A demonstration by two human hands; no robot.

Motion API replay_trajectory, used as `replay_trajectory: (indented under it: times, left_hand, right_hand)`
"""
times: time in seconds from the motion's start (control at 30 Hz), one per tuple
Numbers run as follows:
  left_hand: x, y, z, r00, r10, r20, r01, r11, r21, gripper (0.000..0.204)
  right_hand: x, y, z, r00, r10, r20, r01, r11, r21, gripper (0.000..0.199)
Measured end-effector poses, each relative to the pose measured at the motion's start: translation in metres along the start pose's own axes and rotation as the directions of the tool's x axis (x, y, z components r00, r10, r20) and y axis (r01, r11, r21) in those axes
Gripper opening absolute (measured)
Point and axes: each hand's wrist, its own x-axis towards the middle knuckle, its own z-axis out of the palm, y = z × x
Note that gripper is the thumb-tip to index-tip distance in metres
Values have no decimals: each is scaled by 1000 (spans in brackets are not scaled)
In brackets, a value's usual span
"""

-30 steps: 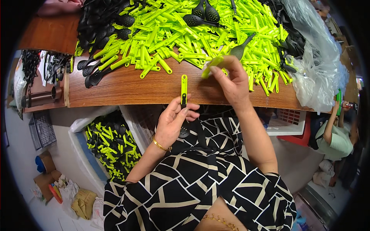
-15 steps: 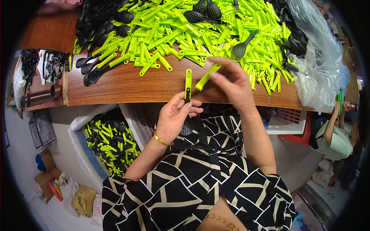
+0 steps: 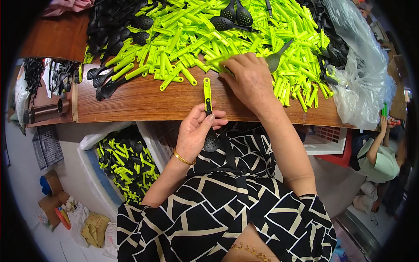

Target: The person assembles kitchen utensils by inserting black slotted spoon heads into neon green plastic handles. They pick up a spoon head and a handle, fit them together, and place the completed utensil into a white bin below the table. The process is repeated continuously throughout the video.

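My left hand is closed around the black neck of a slotted spoon, just in front of the table edge. The perforated head hangs down by my lap. A lime-green handle half points up from the neck, its hollow inner side showing. At the near edge of the pile, my right hand has its fingers bent around a lime-green handle piece, slightly blurred. Its fingertips are partly hidden. Beyond them spreads a large heap of lime-green handle pieces.
Several black slotted spoons with green handles lie at the left of the wooden table. A clear plastic bag covers the right side. Below left stands a box of finished-looking spoons. Another person works at far right.
My right hand has moved away from the spoon, up and left to the heap's edge, with a handle piece at its fingers. My left hand and the spoon have shifted slightly left.
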Motion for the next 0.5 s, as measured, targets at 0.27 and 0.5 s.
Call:
replay_trajectory:
  times: [0.27, 0.5]
  left_hand:
    - [1, 2, -4, 999, -22, 28, 24, 999, -48, 39]
    - [3, 2, -6, 998, -51, 28, 53, 995, -82, 39]
  right_hand:
    - [-2, 6, 4, 999, 36, 13, -36, 999, -15, 18]
    - [5, 11, -3, 995, -51, -89, 56, 997, 57, 20]
